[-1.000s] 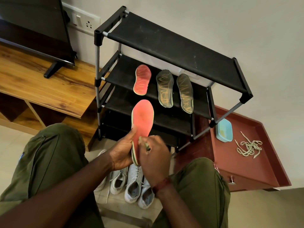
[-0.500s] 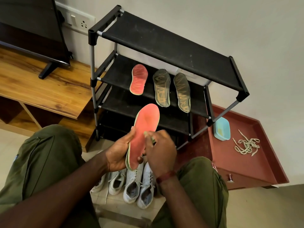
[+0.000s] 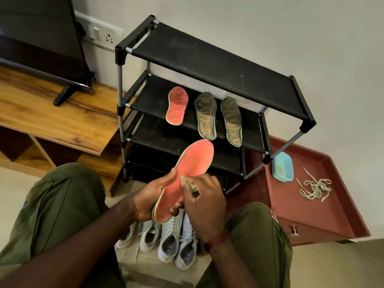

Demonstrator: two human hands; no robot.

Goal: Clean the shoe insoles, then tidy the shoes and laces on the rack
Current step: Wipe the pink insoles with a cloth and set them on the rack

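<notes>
Our left grip (image 3: 153,196) clasps the heel half of a coral-red foam insole with a pale green rim (image 3: 193,163). The thumb lies along its left edge and the fingers curl underneath. The insole is tilted toe-up in front of the black four-tier fabric shoe rack with grey metal posts (image 3: 207,63). Our right grip (image 3: 205,202) pinches a slim pale-green tool (image 3: 192,187), seemingly a small brush, whose tip touches the insole's red face near the middle.

Below both, at the rack's foot, four white lace-up sneakers (image 3: 169,242) stand side by side on the tiled floor. On the rack's second shelf lie a matching coral-red insole (image 3: 177,106) at the left and two dark grey-brown insoles (image 3: 205,116) to its right, none touching.

Right of the rack, a low maroon counter with a raised rim (image 3: 311,213) carries a light blue plastic tub (image 3: 282,167) just beside the rack's post. Farther out on it lies a loose tangle of cream shoelaces (image 3: 313,189). Left of the rack stands a wooden counter (image 3: 52,117) bearing a black television (image 3: 41,38).
</notes>
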